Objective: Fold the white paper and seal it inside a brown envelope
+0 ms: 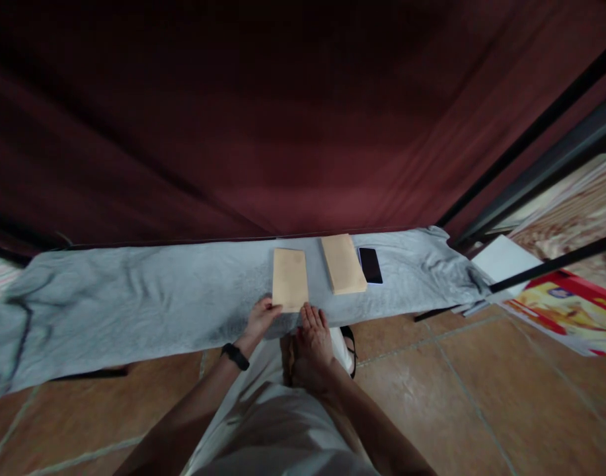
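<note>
Head view: no legible writing on any item. Left hand [260, 319] pinches the near left corner of 1 tan envelope [289, 279], which lies flat on the grey-clothed surface [134, 297]. Right hand [313, 337] rests open, fingers flat, at the envelope's near edge. Right of it lie a tan envelope stack [343, 263] and, beside that, a black phone [371, 265]. Far right, a red printed sheet [570, 311], text unreadable.

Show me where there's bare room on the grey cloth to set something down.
The grey cloth lies bare from its left end to the near envelope, and right of the phone. It is crowded mid-table: left hand and right hand at that envelope, the envelope stack beside.
</note>
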Tool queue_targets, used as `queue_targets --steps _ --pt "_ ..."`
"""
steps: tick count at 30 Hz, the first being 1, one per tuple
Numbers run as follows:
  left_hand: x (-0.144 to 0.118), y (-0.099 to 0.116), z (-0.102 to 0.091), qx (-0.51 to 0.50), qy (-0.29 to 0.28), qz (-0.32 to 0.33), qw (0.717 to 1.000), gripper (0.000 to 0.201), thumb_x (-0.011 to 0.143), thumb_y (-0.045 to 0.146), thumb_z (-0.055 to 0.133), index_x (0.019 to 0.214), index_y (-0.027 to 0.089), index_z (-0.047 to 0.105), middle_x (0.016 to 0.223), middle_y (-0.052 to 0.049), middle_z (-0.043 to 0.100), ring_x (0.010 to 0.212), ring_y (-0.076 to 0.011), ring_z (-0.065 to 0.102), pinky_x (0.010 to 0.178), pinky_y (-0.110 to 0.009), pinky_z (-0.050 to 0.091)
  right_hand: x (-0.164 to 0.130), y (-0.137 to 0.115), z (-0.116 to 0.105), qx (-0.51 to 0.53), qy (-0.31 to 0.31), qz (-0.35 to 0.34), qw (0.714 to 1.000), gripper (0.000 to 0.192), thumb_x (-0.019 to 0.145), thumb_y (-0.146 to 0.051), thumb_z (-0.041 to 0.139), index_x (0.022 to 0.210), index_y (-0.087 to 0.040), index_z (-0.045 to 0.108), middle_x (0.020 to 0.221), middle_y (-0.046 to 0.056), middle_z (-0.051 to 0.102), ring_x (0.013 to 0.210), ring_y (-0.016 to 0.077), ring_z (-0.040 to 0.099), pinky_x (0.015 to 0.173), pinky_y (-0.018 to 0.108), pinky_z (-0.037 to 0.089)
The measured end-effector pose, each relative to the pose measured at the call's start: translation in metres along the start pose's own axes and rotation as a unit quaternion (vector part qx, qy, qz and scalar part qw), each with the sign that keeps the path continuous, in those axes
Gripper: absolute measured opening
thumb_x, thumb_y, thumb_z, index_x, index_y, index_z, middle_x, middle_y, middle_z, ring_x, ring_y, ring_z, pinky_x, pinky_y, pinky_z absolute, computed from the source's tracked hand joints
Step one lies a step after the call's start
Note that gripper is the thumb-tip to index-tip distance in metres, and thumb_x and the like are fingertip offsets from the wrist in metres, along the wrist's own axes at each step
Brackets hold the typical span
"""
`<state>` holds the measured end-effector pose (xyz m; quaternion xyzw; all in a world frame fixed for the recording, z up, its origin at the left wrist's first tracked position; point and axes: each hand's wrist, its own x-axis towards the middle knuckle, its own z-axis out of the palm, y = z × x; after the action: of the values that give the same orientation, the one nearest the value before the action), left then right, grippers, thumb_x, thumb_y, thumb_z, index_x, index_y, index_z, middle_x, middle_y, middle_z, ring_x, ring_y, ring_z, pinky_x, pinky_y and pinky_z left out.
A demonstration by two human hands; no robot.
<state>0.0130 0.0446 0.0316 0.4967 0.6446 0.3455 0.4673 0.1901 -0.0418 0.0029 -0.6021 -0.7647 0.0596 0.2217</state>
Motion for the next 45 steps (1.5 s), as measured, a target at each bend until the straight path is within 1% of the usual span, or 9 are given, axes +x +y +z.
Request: queue_targets --steps 11,16,18,20,23,26,29,36,45 --pt "-0.045 0.025 0.014 -0.179 -0.039 -0.007 0.983 0.030 0.065 0.042 0.078 0.076 0.017 0.064 0.073 -0.001 0.069 0.067 -0.0151 0.062 0.064 -0.027 0.047 0.025 -0.017 -0.019 0.008 0.001 0.015 1.000 0.051 0.098 -0.012 0.045 0.147 -0.016 0.054 0.138 0.016 0.063 0.118 0.0278 0.063 0.098 0.039 0.051" --pt "-0.064 0.042 0.013 -0.249 -0.045 0.010 0.967 0.044 0.070 0.049 0.082 0.101 0.020 0.069 0.098 -0.006 0.074 0.092 -0.0201 0.069 0.074 -0.027 0.053 0.036 -0.010 -0.040 0.191 0.064 0.090 0.975 0.036 0.099 -0.017 0.043 0.122 -0.018 0.070 0.117 0.014 0.071 0.100 0.0239 0.067 0.089 0.034 0.052" --pt "-0.070 0.043 0.013 -0.268 -0.028 -0.012 0.963 0.050 0.071 0.050 0.083 0.108 0.021 0.069 0.106 -0.008 0.073 0.097 -0.0216 0.069 0.075 -0.028 0.054 0.040 -0.005 -0.046 0.321 0.111 0.165 0.926 0.027 0.098 -0.030 0.049 0.093 -0.018 0.073 0.093 0.009 0.072 0.084 0.0212 0.066 0.081 0.032 0.052" --pt "-0.077 0.041 0.017 -0.289 -0.029 -0.043 0.956 0.050 0.070 0.050 0.084 0.107 0.020 0.069 0.104 -0.009 0.073 0.092 -0.0213 0.069 0.074 -0.029 0.055 0.041 -0.004 -0.049 0.460 0.139 0.247 0.842 0.029 0.091 -0.043 0.059 0.075 -0.020 0.065 0.075 0.004 0.067 0.073 0.0190 0.062 0.073 0.030 0.051" --pt "-0.086 0.036 0.029 -0.319 -0.083 -0.056 0.943 0.043 0.071 0.048 0.084 0.099 0.019 0.070 0.096 -0.007 0.073 0.084 -0.0200 0.069 0.070 -0.030 0.054 0.037 -0.012 -0.047 0.638 0.124 0.304 0.696 0.031 0.078 -0.050 0.072 0.075 -0.021 0.062 0.074 0.002 0.067 0.070 0.0180 0.062 0.068 0.029 0.051" --pt "-0.091 0.031 0.040 -0.329 -0.094 -0.050 0.938 0.039 0.068 0.046 0.086 0.090 0.017 0.070 0.085 -0.005 0.072 0.076 -0.0176 0.068 0.064 -0.027 0.052 0.029 -0.025 -0.041 0.705 0.089 0.322 0.626 0.035 0.071 -0.051 0.077 0.073 -0.022 0.058 0.065 -0.002 0.062 0.058 0.0146 0.056 0.058 0.027 0.048" --pt "-0.092 0.025 0.042 -0.322 -0.073 -0.048 0.943 0.041 0.064 0.047 0.087 0.085 0.016 0.069 0.073 -0.003 0.069 0.061 -0.0135 0.062 0.057 -0.025 0.047 0.022 -0.031 -0.036 0.716 0.057 0.327 0.615 0.038 0.070 -0.053 0.078 0.073 -0.022 0.056 0.056 -0.005 0.055 0.050 0.0129 0.050 0.051 0.027 0.044" --pt "-0.086 0.009 0.018 -0.229 -0.109 -0.027 0.967 0.035 0.066 0.048 0.081 0.077 0.017 0.068 0.057 0.002 0.060 0.048 -0.0117 0.052 0.049 -0.025 0.039 0.015 -0.016 -0.031 0.664 0.089 0.361 0.648 0.042 0.066 -0.054 0.080 0.081 -0.022 0.058 0.083 0.004 0.070 0.075 0.0187 0.069 0.072 0.032 0.059" --pt "-0.065 0.002 -0.002 -0.170 -0.067 0.001 0.983 0.036 0.064 0.045 0.078 0.081 0.019 0.061 0.056 0.006 0.057 0.045 -0.0106 0.050 0.046 -0.023 0.036 0.014 0.008 -0.020 0.622 0.066 0.379 0.682 0.049 0.059 -0.058 0.083 0.079 -0.019 0.062 0.069 -0.001 0.065 0.059 0.0145 0.065 0.061 0.029 0.059"
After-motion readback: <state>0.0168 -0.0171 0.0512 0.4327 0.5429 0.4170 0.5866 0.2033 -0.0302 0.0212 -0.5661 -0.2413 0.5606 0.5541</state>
